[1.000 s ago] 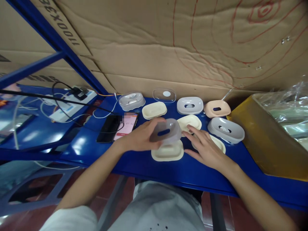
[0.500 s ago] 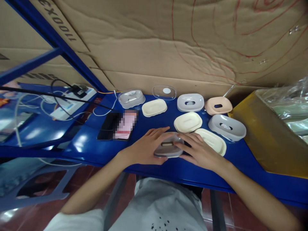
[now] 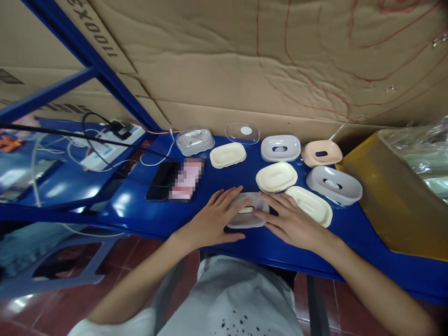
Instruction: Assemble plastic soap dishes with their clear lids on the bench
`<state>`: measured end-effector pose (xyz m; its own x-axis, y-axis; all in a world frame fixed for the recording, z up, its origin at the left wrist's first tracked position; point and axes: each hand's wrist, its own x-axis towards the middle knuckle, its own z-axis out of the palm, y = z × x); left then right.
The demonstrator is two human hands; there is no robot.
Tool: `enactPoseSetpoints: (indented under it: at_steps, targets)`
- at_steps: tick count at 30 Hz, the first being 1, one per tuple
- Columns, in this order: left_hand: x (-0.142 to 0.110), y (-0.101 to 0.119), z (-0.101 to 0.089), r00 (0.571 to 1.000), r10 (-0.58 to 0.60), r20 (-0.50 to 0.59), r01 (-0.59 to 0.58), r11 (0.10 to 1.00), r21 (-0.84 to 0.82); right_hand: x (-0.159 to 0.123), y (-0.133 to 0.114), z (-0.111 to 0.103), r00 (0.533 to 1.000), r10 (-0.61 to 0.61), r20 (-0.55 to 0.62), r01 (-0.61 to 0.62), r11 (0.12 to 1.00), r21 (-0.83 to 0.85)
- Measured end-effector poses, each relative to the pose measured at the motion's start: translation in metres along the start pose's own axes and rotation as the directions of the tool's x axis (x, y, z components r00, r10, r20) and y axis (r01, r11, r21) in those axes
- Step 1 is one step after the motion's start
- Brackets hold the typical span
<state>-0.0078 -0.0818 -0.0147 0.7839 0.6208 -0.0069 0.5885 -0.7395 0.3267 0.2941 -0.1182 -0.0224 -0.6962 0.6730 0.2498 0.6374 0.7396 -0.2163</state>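
A grey soap dish with a slot in its top (image 3: 247, 218) sits near the front edge of the blue table (image 3: 140, 210). My left hand (image 3: 213, 219) grips its left end, fingers over the top and thumb on the near side. My right hand (image 3: 290, 221) lies flat against its right end, fingers spread, index tip by the slot. Two cream trays (image 3: 276, 177) (image 3: 310, 205) lie just behind my right hand.
Further back stand two grey dishes (image 3: 334, 184) (image 3: 280, 148), a peach dish (image 3: 321, 153), a cream tray (image 3: 227, 155), a clear lid (image 3: 242, 132) and a clear-topped dish (image 3: 195, 141). Two phones (image 3: 175, 179) lie at the left, near a power strip with cables (image 3: 112, 144). A yellow box (image 3: 392, 200) stands at the right.
One second ago my left hand held the grey top tilted above a cream base. It now sits down on that base, with both hands resting on it.
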Motion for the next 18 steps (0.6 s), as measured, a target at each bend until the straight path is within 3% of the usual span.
enactPoseSetpoints:
  at_steps: [4, 7, 12, 18]
  targets:
    - [0.011, -0.012, -0.012, 0.999, 0.011, -0.044, -0.015, 0.997, -0.073, -0.001, 0.004, 0.001, 0.999, 0.032, -0.010, -0.032, 0.999, -0.010]
    - [0.032, -0.028, -0.027, 0.981, -0.081, -0.179, 0.073, 0.996, -0.047, -0.002, 0.008, 0.001, 0.998, 0.052, -0.026, -0.053, 0.998, -0.030]
    - [0.087, -0.061, -0.055, 0.922, -0.202, -0.330, 0.235, 0.970, 0.064, -0.002, 0.013, -0.002, 0.997, 0.068, -0.032, -0.069, 0.997, -0.028]
    - [0.148, -0.104, -0.073, 0.883, -0.324, -0.340, 0.396, 0.903, 0.169, -0.002, 0.017, -0.006, 0.994, 0.081, -0.075, -0.083, 0.996, -0.024]
